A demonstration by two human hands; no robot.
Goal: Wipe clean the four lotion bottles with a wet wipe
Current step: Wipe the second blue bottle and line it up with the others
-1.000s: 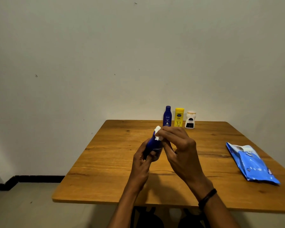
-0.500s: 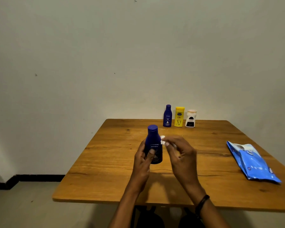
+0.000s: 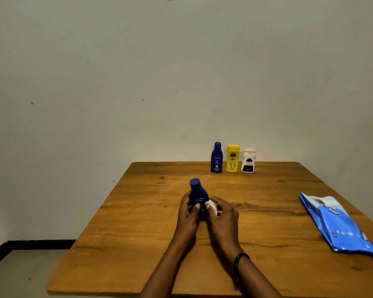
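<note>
A dark blue lotion bottle [image 3: 196,191] stands upright over the middle of the wooden table [image 3: 138,244]. My left hand [image 3: 186,214] grips its body from the left, thumb across the label. My right hand [image 3: 223,216] pinches a small white wet wipe [image 3: 211,205] against the bottle's right side. At the table's far edge stand three more bottles in a row: a blue one [image 3: 216,157], a yellow one [image 3: 232,158] and a white one with a dark label [image 3: 248,160].
A blue pack of wet wipes [image 3: 340,226] lies flat near the table's right edge. A plain wall rises right behind the far edge. Floor shows to the left of the table, with a dark skirting strip [image 3: 30,246].
The wipe has gone from the bottle's cap down to its lower right side. Both hands and the bottle have sunk lower toward the table.
</note>
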